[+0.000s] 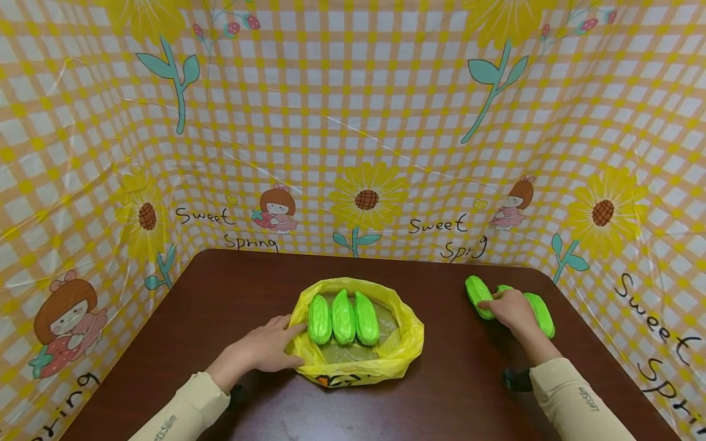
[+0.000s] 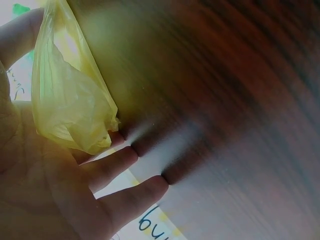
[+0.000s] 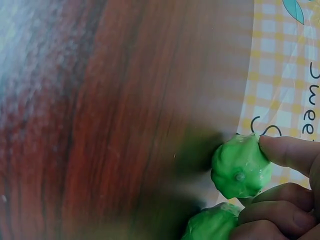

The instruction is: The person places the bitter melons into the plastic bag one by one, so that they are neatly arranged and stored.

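Upright on the table stands a yellow plastic bag with its mouth spread wide. Three bright green bitter melons lie side by side in it, the middle bitter melon among them. My left hand rests against the bag's left rim, its fingers fairly straight; in the left wrist view the yellow film hangs before the palm. Far to the right, my right hand pinches a bitter melon between thumb and curled fingers. A second bitter melon is partly hidden under those fingers. Another bitter melon lies just right of the hand.
The dark brown wooden table has a checked cloth with flower prints hanging round its back and sides. The right-hand bitter melons lie near the table's right edge. Dark wrist straps show by the sleeves.
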`<action>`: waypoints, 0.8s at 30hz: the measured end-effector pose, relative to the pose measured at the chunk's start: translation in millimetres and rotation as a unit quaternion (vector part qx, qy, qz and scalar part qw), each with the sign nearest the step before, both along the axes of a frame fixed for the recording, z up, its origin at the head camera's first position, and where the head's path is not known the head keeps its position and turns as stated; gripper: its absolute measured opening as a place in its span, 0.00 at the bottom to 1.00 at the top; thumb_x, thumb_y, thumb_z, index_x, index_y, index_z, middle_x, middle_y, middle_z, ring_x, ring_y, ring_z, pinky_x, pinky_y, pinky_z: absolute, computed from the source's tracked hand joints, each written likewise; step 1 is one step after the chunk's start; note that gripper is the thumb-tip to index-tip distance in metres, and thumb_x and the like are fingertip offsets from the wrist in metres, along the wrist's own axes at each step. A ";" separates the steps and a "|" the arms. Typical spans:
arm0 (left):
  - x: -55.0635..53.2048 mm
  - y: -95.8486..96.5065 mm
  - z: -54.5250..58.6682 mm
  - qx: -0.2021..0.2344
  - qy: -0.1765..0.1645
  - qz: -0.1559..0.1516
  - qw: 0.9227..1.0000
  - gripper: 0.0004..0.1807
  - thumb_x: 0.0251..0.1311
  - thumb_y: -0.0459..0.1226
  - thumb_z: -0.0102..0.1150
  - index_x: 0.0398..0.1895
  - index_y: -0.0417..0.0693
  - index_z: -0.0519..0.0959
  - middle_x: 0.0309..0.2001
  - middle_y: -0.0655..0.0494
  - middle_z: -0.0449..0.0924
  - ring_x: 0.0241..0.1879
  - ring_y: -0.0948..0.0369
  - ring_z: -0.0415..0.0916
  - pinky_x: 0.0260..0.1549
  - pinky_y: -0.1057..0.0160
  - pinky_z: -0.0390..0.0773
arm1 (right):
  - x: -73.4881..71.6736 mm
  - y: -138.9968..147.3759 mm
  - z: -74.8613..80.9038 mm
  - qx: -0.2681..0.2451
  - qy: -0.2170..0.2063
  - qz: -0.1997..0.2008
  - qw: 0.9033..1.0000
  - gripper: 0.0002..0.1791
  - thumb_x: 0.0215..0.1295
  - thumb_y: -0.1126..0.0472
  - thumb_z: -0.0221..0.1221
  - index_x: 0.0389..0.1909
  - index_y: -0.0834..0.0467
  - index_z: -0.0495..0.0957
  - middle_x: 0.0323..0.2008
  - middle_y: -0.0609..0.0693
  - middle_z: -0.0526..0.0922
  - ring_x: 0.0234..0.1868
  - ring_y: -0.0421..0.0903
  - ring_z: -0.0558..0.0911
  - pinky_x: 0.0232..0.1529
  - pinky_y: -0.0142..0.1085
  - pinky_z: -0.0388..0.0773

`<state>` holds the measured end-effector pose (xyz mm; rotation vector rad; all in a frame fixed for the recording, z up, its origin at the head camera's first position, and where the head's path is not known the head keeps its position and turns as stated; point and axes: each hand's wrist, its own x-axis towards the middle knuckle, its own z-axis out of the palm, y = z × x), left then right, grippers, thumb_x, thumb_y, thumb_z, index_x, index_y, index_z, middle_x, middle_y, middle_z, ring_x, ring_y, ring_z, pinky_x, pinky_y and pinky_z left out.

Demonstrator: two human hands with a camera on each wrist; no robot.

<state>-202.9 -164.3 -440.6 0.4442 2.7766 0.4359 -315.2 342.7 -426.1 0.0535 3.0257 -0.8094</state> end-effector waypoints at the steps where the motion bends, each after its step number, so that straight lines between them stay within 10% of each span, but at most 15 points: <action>1: 0.1 -0.2 0.1 0.000 0.000 0.000 1.000 0.41 0.63 0.56 0.64 0.76 0.54 0.65 0.78 0.43 0.54 0.76 0.45 0.54 0.66 0.38 0.64 | -0.5 -0.3 -0.4 0.004 0.003 0.000 1.000 0.22 0.60 0.52 0.66 0.38 0.71 0.86 0.45 0.71 0.83 0.34 0.55 0.79 0.30 0.40 0.73; 10: 2.0 0.1 2.1 0.004 0.002 -0.001 1.000 0.41 0.63 0.56 0.64 0.76 0.54 0.65 0.78 0.43 0.54 0.76 0.44 0.54 0.66 0.38 0.64 | -0.5 -5.1 0.2 -0.013 -0.007 -0.010 1.000 0.23 0.61 0.51 0.66 0.38 0.71 0.86 0.42 0.68 0.83 0.32 0.54 0.78 0.29 0.39 0.72; 24: 0.7 -0.1 0.3 0.004 -0.007 0.001 1.000 0.41 0.63 0.56 0.63 0.76 0.55 0.64 0.78 0.44 0.53 0.77 0.44 0.52 0.66 0.36 0.62 | 6.0 -18.4 5.2 -0.051 -0.022 0.025 0.998 0.28 0.66 0.51 0.63 0.50 0.75 0.82 0.58 0.73 0.77 0.59 0.72 0.74 0.53 0.58 0.76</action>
